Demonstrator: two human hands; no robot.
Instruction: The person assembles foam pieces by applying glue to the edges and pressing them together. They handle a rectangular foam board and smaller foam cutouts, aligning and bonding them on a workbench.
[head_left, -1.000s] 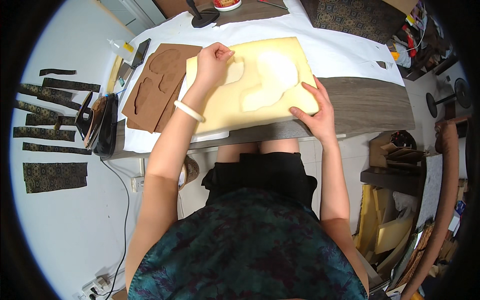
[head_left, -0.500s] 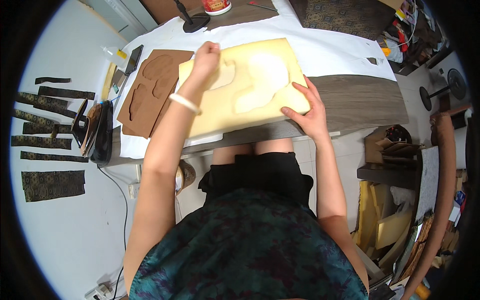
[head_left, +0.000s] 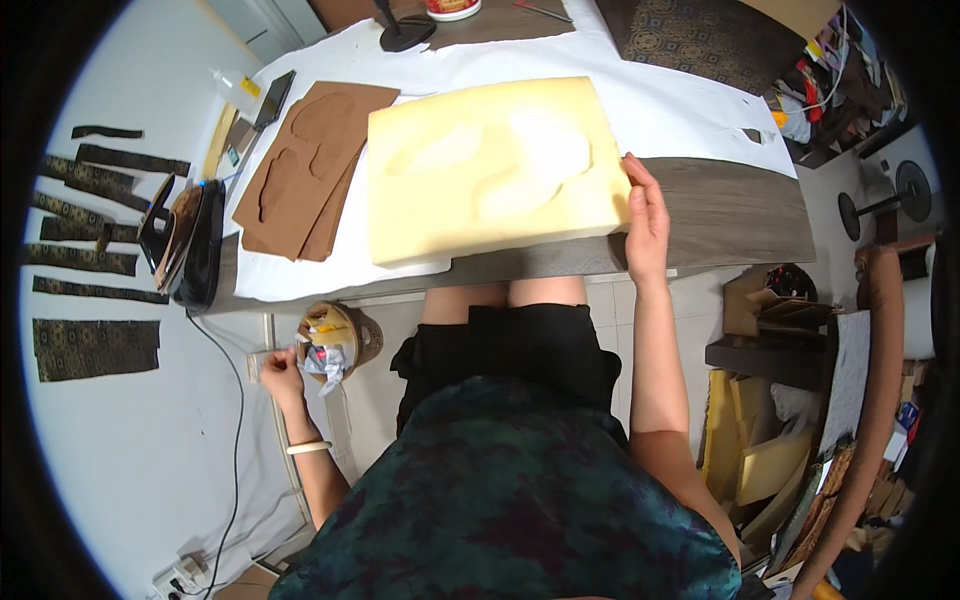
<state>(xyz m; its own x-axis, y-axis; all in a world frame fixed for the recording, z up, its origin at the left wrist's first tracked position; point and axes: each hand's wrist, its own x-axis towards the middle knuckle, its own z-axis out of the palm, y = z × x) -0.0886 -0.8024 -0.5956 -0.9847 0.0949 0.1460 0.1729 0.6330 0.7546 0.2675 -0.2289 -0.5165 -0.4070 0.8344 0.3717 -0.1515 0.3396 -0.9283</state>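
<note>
A thick pale yellow foam block (head_left: pixel 420 225) with shaped hollows in its top lies at the table's near edge. My right hand (head_left: pixel 648 222) rests against the block's right end, fingers stretched out along it and not wrapped round it. Away from the table, my left hand (head_left: pixel 282 376) is low on the left beside a waste bin (head_left: pixel 370 335) holding scraps and crumpled wrapping. Its fingers are drawn together in a pinch; whatever may be between them is too small to make out. Left of the foam lie brown boards (head_left: pixel 290 205) with curved cut-outs.
A clothes iron (head_left: pixel 165 235) stands at the table's left end, near a phone (head_left: pixel 274 98) and a bottle (head_left: pixel 236 88). White paper (head_left: pixel 690 110) covers part of the table (head_left: pixel 730 210). A black stand (head_left: pixel 407 35) is at the back. Foam offcuts (head_left: pixel 770 465) sit lower right.
My left hand has left the foam's upper left and swung down beside the bin. My right hand has loosened from the foam's corner to lie along its end. The foam sits flatter.
</note>
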